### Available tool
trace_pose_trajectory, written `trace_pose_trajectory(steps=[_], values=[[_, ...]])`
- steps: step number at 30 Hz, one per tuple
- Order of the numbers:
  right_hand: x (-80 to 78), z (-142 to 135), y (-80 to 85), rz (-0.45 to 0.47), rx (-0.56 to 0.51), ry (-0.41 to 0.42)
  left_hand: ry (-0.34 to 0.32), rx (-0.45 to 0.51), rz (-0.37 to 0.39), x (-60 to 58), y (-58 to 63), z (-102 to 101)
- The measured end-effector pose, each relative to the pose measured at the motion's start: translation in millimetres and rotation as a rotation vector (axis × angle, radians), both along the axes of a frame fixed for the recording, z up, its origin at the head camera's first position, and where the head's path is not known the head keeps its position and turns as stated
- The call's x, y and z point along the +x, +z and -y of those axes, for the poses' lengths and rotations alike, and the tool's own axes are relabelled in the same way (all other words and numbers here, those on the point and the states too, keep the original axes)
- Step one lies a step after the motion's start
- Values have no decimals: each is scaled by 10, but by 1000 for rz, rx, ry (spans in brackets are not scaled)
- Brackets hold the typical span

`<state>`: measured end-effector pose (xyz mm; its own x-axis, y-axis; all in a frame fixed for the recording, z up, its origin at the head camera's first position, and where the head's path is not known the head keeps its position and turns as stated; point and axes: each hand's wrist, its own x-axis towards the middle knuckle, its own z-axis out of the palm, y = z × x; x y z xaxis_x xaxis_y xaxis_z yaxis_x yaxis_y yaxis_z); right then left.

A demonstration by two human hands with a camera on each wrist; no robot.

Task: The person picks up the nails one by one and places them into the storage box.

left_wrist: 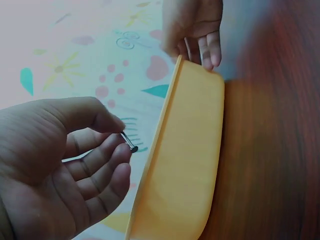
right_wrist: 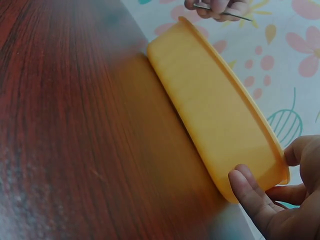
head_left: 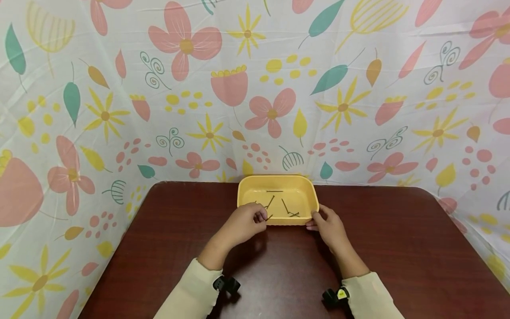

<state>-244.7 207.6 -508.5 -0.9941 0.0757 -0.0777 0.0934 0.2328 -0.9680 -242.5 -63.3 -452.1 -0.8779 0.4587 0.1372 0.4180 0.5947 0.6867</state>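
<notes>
A yellow plastic tray [head_left: 255,180] stands at the far side of the table, with several thin dark nails [head_left: 284,206] scattered over its bottom. My left hand [head_left: 246,222] is at the tray's front left, above the rim. It pinches a nail [left_wrist: 129,141] between thumb and fingertips, the flat head showing in the left wrist view and the long shank [right_wrist: 240,16] in the right wrist view. At the front right corner my right hand [head_left: 330,230] grips the tray, thumb at the rim and fingers against the outer wall.
The dark reddish-brown wooden table [head_left: 271,283] runs back to a white cloth [head_left: 271,150] printed with flowers and leaves, which hangs behind it and at both sides. Each wrist wears a small black camera [head_left: 229,285].
</notes>
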Motion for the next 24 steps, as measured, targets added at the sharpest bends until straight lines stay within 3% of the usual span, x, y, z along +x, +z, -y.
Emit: trace_pose_trajectory(steps=[12,19,24], values=[[4,0,17,-3,-2,1,183,197,-4,-153,-36,169],[1,3,8,4,-3,6,280,224,-24,-246,-104,242],[-5,-5,-4,-8,-2,13,312,228,-44,-290,-140,283]])
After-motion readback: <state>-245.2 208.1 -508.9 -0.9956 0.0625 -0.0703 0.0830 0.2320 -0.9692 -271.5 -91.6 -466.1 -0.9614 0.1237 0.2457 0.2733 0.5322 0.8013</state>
